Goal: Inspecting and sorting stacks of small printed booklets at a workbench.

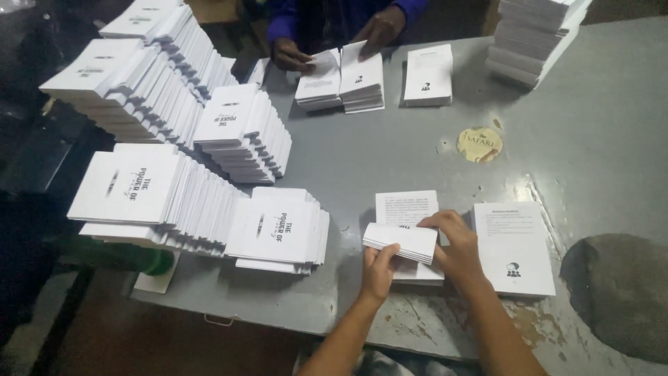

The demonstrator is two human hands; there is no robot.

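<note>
My left hand (379,270) and my right hand (456,244) together hold a thin bundle of white printed sheets (400,241), folded over and lifted just above a low pile of white booklets (407,209) on the grey table (390,153). The left hand grips the bundle's near edge from below. My right hand pinches its right end. A second low pile of white booklets (513,247) lies directly right of my right hand.
Tall slanted stacks of white booklets (167,160) fill the table's left side. Across the table, another person's hands (379,29) rest on two booklet piles (341,80), with another pile (428,75) beside. A stack (532,38) sits far right. A round sticker (480,144) and dark patch (619,292) mark the tabletop.
</note>
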